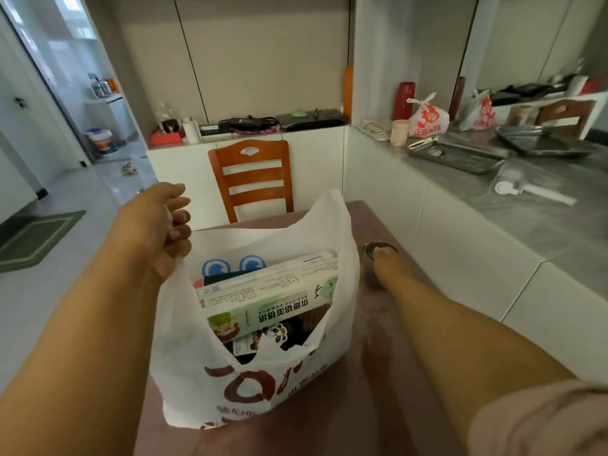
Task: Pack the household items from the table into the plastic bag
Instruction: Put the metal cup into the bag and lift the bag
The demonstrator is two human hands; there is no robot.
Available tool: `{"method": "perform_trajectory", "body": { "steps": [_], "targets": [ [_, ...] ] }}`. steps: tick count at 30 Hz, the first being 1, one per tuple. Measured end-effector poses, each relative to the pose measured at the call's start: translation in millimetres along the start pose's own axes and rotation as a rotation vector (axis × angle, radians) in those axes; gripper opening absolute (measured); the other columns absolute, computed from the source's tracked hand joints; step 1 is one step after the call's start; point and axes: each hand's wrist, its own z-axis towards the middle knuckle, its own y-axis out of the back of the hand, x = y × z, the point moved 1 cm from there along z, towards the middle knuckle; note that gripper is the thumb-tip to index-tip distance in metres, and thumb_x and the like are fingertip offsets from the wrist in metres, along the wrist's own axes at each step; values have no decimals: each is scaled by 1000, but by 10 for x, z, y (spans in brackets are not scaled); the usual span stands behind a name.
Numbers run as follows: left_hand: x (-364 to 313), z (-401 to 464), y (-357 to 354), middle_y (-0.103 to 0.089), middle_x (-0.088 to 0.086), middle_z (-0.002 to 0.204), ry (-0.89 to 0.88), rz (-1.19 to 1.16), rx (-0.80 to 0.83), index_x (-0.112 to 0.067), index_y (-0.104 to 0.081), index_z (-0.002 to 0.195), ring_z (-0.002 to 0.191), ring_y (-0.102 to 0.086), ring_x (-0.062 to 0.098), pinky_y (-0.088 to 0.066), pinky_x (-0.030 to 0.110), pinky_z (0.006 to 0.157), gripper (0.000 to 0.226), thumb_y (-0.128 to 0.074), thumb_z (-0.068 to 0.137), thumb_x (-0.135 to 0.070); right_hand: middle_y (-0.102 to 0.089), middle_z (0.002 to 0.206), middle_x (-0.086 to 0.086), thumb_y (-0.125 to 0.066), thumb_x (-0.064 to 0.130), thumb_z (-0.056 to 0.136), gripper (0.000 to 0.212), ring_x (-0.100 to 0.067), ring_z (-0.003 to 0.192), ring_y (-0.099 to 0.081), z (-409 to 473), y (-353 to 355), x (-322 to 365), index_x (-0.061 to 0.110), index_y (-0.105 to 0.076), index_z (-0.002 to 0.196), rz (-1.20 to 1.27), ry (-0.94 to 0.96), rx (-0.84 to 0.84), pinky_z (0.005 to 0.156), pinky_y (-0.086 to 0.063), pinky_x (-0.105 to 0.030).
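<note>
A white plastic bag point(184, 350) with dark red print stands open on the brownish table point(329, 422). Inside it lies a green-and-white tissue pack point(266, 291), with dark packets and a blue-marked item around it. My left hand point(158, 225) is closed on the bag's left handle and holds it up. To the right of the bag, my right hand point(383, 258) wraps a small dark cup point(373, 250) standing on the table; the fingers are mostly hidden behind the cup.
A wooden chair point(251, 179) stands at the table's far side. A grey counter point(543, 205) on the right carries metal trays point(454, 153), a paper cup and tied plastic bags. The left side is open floor with a mat point(36, 235).
</note>
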Motion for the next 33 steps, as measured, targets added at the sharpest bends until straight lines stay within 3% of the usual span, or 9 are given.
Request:
{"method": "perform_trajectory", "body": {
  "steps": [3, 8, 13, 17, 22, 26, 28, 31, 33],
  "targets": [
    [31, 63, -4, -39, -5, 60, -2, -30, 22, -15, -57, 86, 30, -27, 3, -22, 10, 28, 19, -52, 90, -33, -49, 141, -21, -36, 16, 99, 41, -36, 127, -47, 186, -107, -99, 0, -50, 134, -136, 61, 66, 103, -37, -37],
    [66, 112, 3, -38, -6, 59, -13, -37, 26, -15, -57, 87, 30, -26, 2, -21, 9, 29, 17, -49, 90, -31, -25, 157, -18, -44, 12, 97, 56, -35, 142, -28, 453, -256, -165, 4, -26, 150, -345, -12, 143, 116, -23, -37],
    [32, 19, 0, -39, -6, 58, -13, -23, -2, -14, -57, 87, 30, -26, 3, -20, 11, 28, 18, -49, 91, -30, -47, 145, -16, -53, 22, 94, 48, -34, 130, -46, 410, -120, -106, 7, -48, 139, -181, 89, -61, 111, -35, -38],
    [-20, -114, 24, -43, -6, 59, -11, -8, -40, -14, -59, 84, 34, -28, 3, -24, 11, 30, 19, -50, 91, -30, -67, 114, -12, -53, 26, 92, 32, -32, 103, -62, 15, 310, 380, 8, -65, 117, 34, 343, -376, 81, -45, -30],
    [-74, -257, 129, -53, -1, 69, 14, 25, -107, -12, -57, 81, 48, -34, 7, -30, 9, 34, 23, -47, 91, -31, -58, 84, 4, -56, 29, 88, 21, -12, 74, -52, -890, 925, 1300, 12, -66, 97, 375, 608, -509, 55, -35, -17],
    [-108, -334, 271, -52, 2, 75, 21, -36, -123, -9, -55, 96, 53, -43, 9, -33, 14, 37, 23, -48, 89, -30, -62, 78, 0, -60, 26, 87, 10, -11, 69, -56, -1674, 1065, 1694, 16, -64, 89, 514, 823, -291, 63, -49, -23],
    [-126, -380, 333, -52, 2, 79, 9, -95, -125, -10, -56, 106, 56, -47, 10, -34, 19, 41, 31, -51, 87, -34, -62, 75, -4, -62, 19, 86, 6, -10, 62, -54, -1951, 881, 1711, 14, -65, 84, 451, 884, -95, 56, -46, -21],
    [-150, -405, 423, -52, 2, 84, 6, -189, -62, -10, -57, 122, 55, -50, 12, -32, 13, 35, 52, -53, 84, -46, -51, 63, 10, -63, 11, 84, 12, 0, 51, -45, -2140, 322, 1598, 13, -62, 73, 150, 988, 144, 51, -34, -19],
    [-158, -404, 472, -53, 1, 90, 2, -223, -34, -12, -55, 131, 55, -48, 12, -31, 13, 33, 64, -53, 81, -53, -53, 69, 9, -62, 13, 87, 10, -4, 59, -49, -2122, -93, 1481, 12, -65, 77, -93, 1052, 216, 56, -36, -20]
  ]
}}
